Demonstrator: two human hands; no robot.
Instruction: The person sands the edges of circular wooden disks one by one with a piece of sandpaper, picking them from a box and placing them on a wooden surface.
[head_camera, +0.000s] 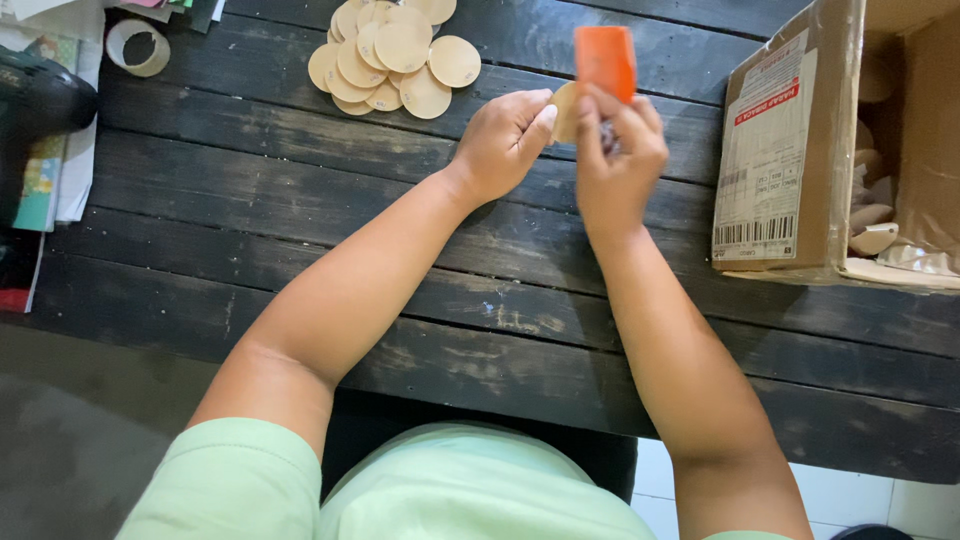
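Both hands work at upper centre: left hand (505, 135) pinches a wooden disc (566, 110); right hand (615, 150) grips an orange sanding block (605, 60) against its edge. Step: edge smoothing, apparently. Next move requires rotating the disc. Finished-looking discs (392, 55) lie upper left.

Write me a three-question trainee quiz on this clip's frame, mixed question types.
1. True or false: the left hand pinches a wooden disc.
2. What does the right hand grip? A) orange sanding block B) tape roll C) drill
3. Where does the disc pile lie on the dark table?

Key: 1 true; 2 A; 3 far side, to the left of the hands, apart from the cardboard box.
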